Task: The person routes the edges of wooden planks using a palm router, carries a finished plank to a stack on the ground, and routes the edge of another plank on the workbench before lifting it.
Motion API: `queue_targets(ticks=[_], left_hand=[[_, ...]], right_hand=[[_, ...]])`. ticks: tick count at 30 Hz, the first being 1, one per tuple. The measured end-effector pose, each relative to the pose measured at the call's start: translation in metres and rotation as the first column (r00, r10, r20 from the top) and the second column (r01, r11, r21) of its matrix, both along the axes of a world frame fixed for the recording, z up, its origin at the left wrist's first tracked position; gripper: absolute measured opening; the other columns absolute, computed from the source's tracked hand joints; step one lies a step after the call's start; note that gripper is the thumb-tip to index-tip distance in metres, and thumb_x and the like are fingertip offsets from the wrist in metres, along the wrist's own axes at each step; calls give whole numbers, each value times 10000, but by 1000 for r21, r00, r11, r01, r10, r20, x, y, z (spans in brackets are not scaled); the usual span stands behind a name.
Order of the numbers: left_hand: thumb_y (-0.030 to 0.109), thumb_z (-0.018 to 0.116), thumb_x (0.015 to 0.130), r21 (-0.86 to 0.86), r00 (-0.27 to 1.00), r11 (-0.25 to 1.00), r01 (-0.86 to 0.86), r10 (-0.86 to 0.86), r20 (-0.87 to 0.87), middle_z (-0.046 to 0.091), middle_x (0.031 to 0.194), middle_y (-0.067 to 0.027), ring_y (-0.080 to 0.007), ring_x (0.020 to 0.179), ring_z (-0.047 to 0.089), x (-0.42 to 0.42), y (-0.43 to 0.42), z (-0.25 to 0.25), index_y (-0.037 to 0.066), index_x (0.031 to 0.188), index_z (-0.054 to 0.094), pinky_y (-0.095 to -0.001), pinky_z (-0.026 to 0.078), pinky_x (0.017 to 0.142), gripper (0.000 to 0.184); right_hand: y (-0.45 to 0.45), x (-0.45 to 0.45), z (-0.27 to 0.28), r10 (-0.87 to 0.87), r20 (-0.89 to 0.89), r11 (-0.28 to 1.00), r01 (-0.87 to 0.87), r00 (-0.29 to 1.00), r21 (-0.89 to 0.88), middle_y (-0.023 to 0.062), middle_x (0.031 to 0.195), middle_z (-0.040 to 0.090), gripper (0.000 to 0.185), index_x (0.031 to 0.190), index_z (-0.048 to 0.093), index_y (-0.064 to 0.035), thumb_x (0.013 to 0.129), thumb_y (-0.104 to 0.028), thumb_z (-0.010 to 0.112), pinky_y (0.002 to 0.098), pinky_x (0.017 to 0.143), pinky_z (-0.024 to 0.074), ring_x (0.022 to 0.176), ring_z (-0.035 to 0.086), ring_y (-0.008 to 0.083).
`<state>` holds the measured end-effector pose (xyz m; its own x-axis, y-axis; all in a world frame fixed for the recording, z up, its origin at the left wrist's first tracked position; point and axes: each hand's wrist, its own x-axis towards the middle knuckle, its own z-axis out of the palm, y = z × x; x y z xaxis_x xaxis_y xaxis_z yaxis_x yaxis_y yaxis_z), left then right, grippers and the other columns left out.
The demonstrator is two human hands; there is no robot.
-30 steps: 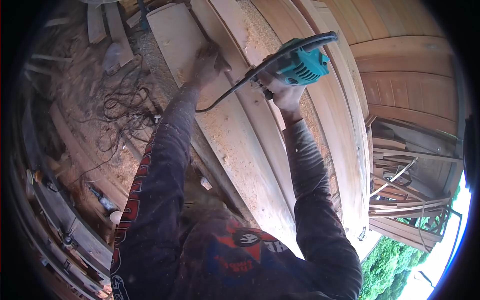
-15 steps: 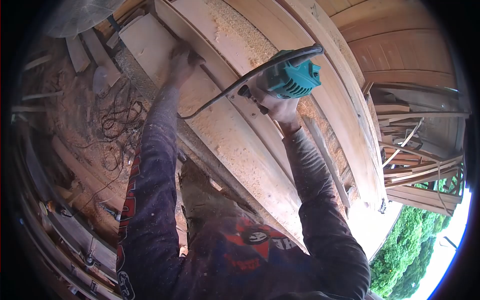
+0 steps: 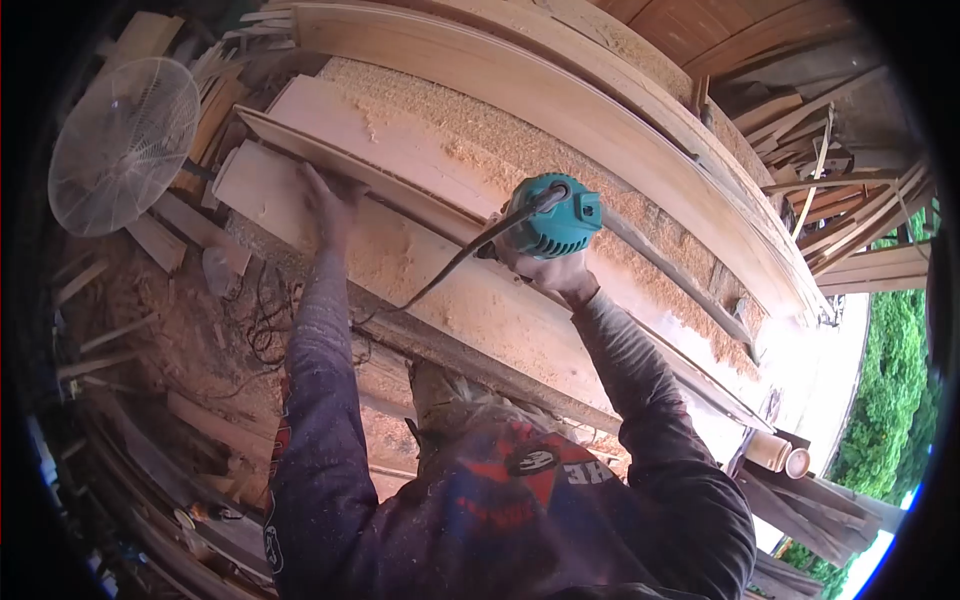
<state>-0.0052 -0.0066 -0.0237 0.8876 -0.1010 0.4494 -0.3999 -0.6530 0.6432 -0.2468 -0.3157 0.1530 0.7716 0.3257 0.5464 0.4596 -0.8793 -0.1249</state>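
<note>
My right hand (image 3: 555,272) is wrapped round the body of a teal corded router (image 3: 556,215), its fingers partly hidden under the motor housing. The router sits at a long narrow plank (image 3: 415,205) standing on edge; its base and bit are hidden. My left hand (image 3: 333,200) rests farther left against the same plank, fingers spread. Below that hand lies a wide pale board (image 3: 450,300) strewn with wood shavings. From the top of the router a black cord (image 3: 455,265) runs down across the wide board.
A round fan (image 3: 125,147) stands at the left. Behind the work lie a long curved board (image 3: 540,90) and heaps of sawdust (image 3: 430,110). Stacked timber (image 3: 860,210) is at the right. Wood scraps and loose cable (image 3: 265,325) cover the floor at the left.
The camera view has turned and shifted, bringing the fan and the board's far right end into fuller view. Both hands appear lower and slightly left; my right hand still grips the router.
</note>
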Motion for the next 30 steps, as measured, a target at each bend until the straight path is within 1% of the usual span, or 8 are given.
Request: queue_targets(ticks=[2, 6, 10, 11, 13, 20, 26, 30], left_hand=[[584, 848, 752, 122, 997, 990, -66, 60, 50, 172, 1664, -299, -484, 1522, 223, -13, -2, 22, -25, 1604, 217, -661, 241, 1188, 1223], [625, 830, 721, 430, 941, 873, 232, -313, 128, 159, 1693, -199, -404, 1560, 134, -30, -32, 88, 107, 1631, 245, -672, 129, 1211, 1200], [531, 867, 681, 583, 741, 592, 556, -671, -26, 488, 1500, -106, -316, 1457, 372, -18, -58, 105, 127, 1425, 523, -610, 203, 1189, 913], [489, 881, 665, 558, 672, 529, 639, -737, -71, 620, 1375, -87, -293, 1385, 474, -9, -63, 99, 121, 1298, 635, -586, 238, 1172, 773], [458, 885, 667, 547, 668, 495, 675, -725, -169, 669, 1228, -79, -287, 1294, 531, -1, -63, 96, 114, 1171, 668, -566, 268, 1147, 648], [364, 899, 668, 535, 663, 535, 654, -746, -64, 718, 1035, -72, -277, 1176, 580, -10, -62, 105, 99, 975, 710, -514, 304, 1094, 447], [307, 926, 641, 500, 668, 554, 666, -741, -68, 718, 1030, -70, -285, 1261, 541, -18, -65, 117, 93, 951, 708, -509, 260, 1127, 436], [290, 930, 639, 498, 671, 554, 667, -737, -79, 710, 1045, -66, -281, 1286, 535, -20, -66, 113, 97, 954, 704, -523, 249, 1135, 433]], right_hand=[[2, -10, -6, -101, 82, 994, 104, 991, -41, 72, 1267, 668, 434, 1232, 671, -248, 825, -99, 694, 511, 935, 565, 1159, 675, 312], [-1, -31, 7, -76, -165, 972, 110, 983, 207, 80, 1328, 650, 457, 1276, 622, -230, 842, -99, 683, 528, 978, 561, 1211, 656, 315], [4, -47, 18, -292, 12, 956, 292, 956, -14, 40, 1106, 738, 378, 1083, 723, -163, 772, -352, 826, 414, 954, 530, 1052, 692, 252], [9, -53, 19, -249, -248, 811, 342, 936, 475, 48, 1099, 740, 374, 1080, 727, -157, 761, -320, 833, 408, 951, 533, 1048, 694, 248], [8, -66, 19, -109, -430, 406, 435, 896, 804, 55, 1093, 742, 373, 1076, 730, -150, 749, -289, 841, 402, 947, 536, 1044, 695, 244], [-5, -99, 24, -514, -56, 813, 507, 856, 287, 58, 1088, 737, 358, 1034, 730, -117, 711, -216, 848, 386, 880, 567, 964, 713, 262], [-8, -130, 32, -677, 212, 695, 707, 704, -127, -16, 1038, 723, 272, 951, 724, -302, 714, -222, 830, 375, 789, 566, 947, 716, 232], [-21, -156, 30, -706, -39, 698, 705, 707, 129, -36, 962, 707, 177, 887, 716, -212, 739, -159, 798, 380, 704, 525, 842, 689, 183]])
